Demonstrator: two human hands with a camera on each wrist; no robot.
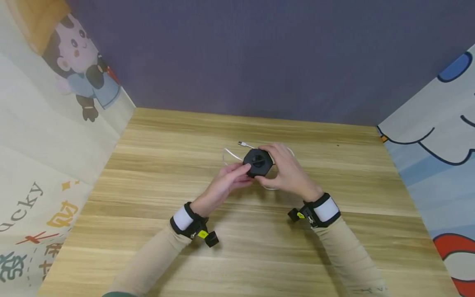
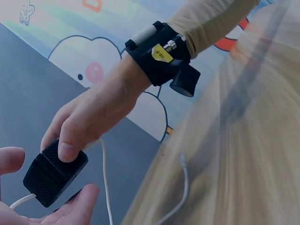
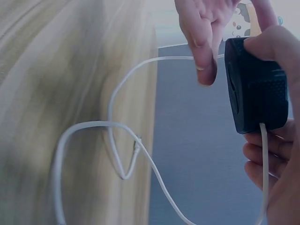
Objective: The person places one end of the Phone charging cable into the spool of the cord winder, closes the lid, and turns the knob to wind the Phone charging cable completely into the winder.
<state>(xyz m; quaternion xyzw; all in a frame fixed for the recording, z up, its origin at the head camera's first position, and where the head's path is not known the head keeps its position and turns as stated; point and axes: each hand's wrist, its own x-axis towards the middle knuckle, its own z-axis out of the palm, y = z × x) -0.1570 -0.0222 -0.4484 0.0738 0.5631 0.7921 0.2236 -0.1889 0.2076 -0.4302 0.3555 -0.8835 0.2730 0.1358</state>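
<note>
A black hexagonal cable winder (image 1: 262, 163) with a raised bar across its top face is held above the wooden table. My right hand (image 1: 291, 171) grips its far and near edges between fingers and thumb. Beside it on the left, my left hand (image 1: 231, 178) has its fingers extended, its thumb overlapping the winder's edge in the head view. In the right wrist view, the left fingers (image 3: 201, 42) are straight and stand apart from the winder (image 3: 257, 91). White cable (image 3: 264, 164) comes out of the winder on two sides. One end carries a USB plug (image 1: 242, 144).
Loose cable loops (image 3: 110, 123) hang below and around the winder. The wooden table (image 1: 178, 140) meets a dark panel (image 1: 252, 62) at the back and printed cloth walls (image 1: 44, 148) at the sides. Both wrists wear strapped cameras (image 1: 211, 239).
</note>
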